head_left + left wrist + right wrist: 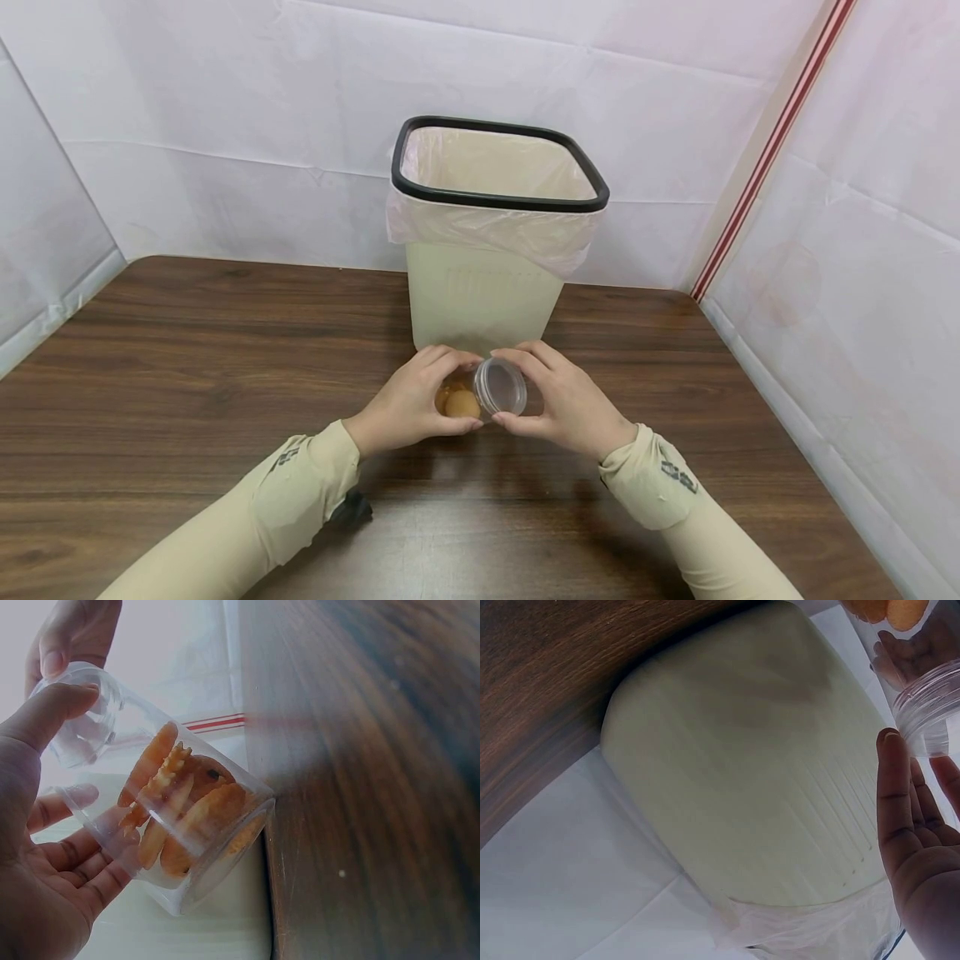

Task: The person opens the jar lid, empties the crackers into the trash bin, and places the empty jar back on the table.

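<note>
A: Quick one, where was the jar?

B: Centre of the head frame, just below the middle. Clear plastic jar, tilted, with orange-brown biscuits inside. One looked scallop-edged, another carried a dark spot.

A: Left grip?

B: Left grip was curled round the jar, thumb at the lower side, fingers along the upper side.

A: And the right?

B: Right grip was pinching a clear ridged lid, thumb below, fingers above. Lid stood at an angle by the jar's mouth. Couldn't tell whether the rims touched.

A: Background?

B: Cream waste bin right behind the hands, upper centre, with a black rim and a pinkish liner folded over the outside. It stood on a dark wood-grain worktop.

A: Walls?

B: White sheeting across the top and both sides; red-striped strip slanted down the upper right.

A: Anything else?

B: Beige sleeves at the lower left and lower right. Small dark object beside the left cuff, too unclear to name.
</note>
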Motion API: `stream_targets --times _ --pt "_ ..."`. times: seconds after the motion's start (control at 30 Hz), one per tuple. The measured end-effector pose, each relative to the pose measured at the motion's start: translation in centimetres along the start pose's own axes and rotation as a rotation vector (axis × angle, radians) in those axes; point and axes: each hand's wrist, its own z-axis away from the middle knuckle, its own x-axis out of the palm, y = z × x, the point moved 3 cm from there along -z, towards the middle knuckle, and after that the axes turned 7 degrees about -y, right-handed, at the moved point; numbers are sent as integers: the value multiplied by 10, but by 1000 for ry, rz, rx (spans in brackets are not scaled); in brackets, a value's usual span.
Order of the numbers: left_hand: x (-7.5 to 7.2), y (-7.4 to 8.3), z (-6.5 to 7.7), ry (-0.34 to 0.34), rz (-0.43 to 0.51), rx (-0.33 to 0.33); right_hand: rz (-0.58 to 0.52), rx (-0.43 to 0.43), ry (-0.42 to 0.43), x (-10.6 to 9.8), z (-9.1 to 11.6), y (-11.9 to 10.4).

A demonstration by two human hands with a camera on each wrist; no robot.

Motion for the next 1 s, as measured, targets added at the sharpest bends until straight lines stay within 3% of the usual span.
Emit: stream_targets --times 1.0 --pt "0 -1 0 -6 8 14 2 -55 -8 -2 0 0"
